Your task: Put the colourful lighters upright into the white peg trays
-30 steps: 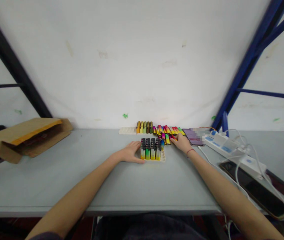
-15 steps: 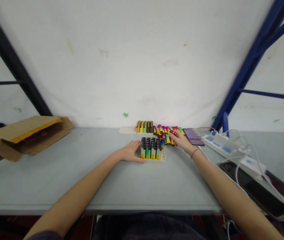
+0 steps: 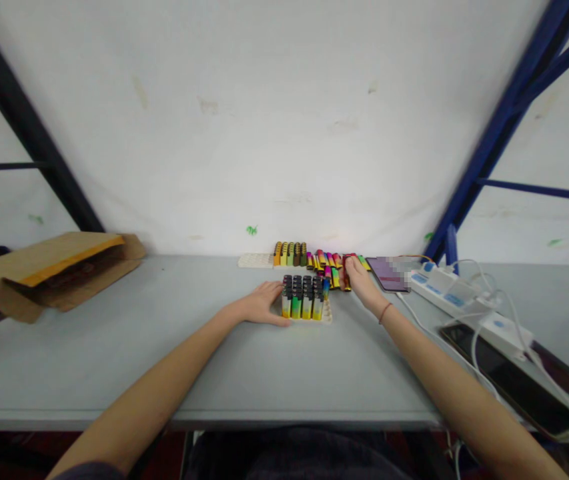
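Note:
My left hand (image 3: 263, 303) lies flat on the grey table (image 3: 214, 360), its fingers against the left side of a white tray (image 3: 327, 313) packed with upright colourful lighters (image 3: 303, 297). My right hand (image 3: 361, 283) is at the pile of loose lighters (image 3: 331, 263) behind the tray, its fingers closed around a red lighter (image 3: 347, 267). A second white tray (image 3: 257, 261) stands by the wall, with a few lighters (image 3: 290, 254) at its right end.
A phone (image 3: 388, 273) lies right of the loose lighters. A white power strip (image 3: 464, 300) with cables and a dark tablet (image 3: 509, 377) occupy the right side. A brown padded envelope (image 3: 49, 270) lies at the far left. A blue frame post (image 3: 489, 140) rises at the right.
My right hand has moved a little toward the wall over the loose lighters and closed on a red one. My left hand stays at the tray.

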Available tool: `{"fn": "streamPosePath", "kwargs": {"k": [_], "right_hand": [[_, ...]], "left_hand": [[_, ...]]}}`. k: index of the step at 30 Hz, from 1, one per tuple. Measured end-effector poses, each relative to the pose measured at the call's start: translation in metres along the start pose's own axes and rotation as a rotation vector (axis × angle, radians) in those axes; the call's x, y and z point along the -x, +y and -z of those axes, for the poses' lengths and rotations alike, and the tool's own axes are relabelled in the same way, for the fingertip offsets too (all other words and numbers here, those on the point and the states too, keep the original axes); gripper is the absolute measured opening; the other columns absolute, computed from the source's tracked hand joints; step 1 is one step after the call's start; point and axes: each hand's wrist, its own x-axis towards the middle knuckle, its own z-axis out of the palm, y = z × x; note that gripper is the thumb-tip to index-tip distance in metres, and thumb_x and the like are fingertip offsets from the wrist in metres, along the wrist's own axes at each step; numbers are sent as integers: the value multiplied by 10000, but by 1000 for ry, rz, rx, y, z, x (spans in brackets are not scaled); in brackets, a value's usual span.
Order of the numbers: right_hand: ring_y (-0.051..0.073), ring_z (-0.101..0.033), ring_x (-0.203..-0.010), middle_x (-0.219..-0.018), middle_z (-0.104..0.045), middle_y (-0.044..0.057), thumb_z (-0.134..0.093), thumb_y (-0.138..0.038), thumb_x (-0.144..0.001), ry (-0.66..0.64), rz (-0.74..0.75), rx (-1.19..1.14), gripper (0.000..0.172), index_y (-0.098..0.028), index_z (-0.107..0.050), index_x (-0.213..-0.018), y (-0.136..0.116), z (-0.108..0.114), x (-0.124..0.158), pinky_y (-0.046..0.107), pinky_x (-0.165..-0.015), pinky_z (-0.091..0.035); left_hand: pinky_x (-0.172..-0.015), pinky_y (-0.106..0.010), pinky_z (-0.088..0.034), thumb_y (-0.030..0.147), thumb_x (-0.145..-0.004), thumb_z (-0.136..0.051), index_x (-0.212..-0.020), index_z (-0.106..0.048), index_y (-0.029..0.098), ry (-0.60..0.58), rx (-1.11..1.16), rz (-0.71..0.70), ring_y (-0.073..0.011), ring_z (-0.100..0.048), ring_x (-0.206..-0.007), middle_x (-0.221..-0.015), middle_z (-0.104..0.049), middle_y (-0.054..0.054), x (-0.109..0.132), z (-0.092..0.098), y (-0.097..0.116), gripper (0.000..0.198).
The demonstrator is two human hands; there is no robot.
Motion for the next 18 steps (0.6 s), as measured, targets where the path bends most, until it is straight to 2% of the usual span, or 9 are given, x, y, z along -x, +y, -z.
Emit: {"fn": "streamPosePath", "kwargs": {"k": [4,7,14,16,18], "right_hand": [[80,-140,-340,-438,-188,-97,-284,-756,-835,75,-288,-313,538,-248,-312,-660,-3,-3,2,229,-345,-138],[72,-102,-329,-401,-143,-97,-248,-743,-838,70,-396,-401,558,-245,-273,-588,-2,-9,6,230,-342,-108],[96,-122,-319,-357,-180,-68,-247,-584,-880,186,-431,-325,463,-254,-279,-557,15,-30,9,253,-344,-102],[100,-130,-318,-360,-175,-66,-214,-572,-878,210,-398,-284,450,-257,-277,-563,22,-30,6,256,-343,-106],[104,-132,-315,-365,-157,-69,-145,-602,-868,152,-312,-197,467,-263,-266,-571,30,-28,2,260,-335,-117]], "left_hand": [[-1135,-464,-240,718,-658,-679,-1410,-377,133,-6,-4,9,-379,-346,-1339,-1455,-401,-175,0,1,2,999],[-1130,-459,-249,716,-667,-672,-1405,-383,131,-14,-15,7,-373,-360,-1330,-1446,-407,-178,0,2,3,985],[-1131,-466,-244,709,-672,-674,-1422,-354,143,-15,-27,13,-372,-351,-1335,-1455,-396,-175,0,1,3,993],[-1134,-459,-242,710,-671,-674,-1423,-353,137,-20,-26,11,-373,-342,-1342,-1458,-390,-178,0,1,2,999],[-1133,-461,-241,712,-672,-673,-1417,-360,133,-18,-23,5,-374,-343,-1341,-1456,-393,-181,0,1,3,993]]}}
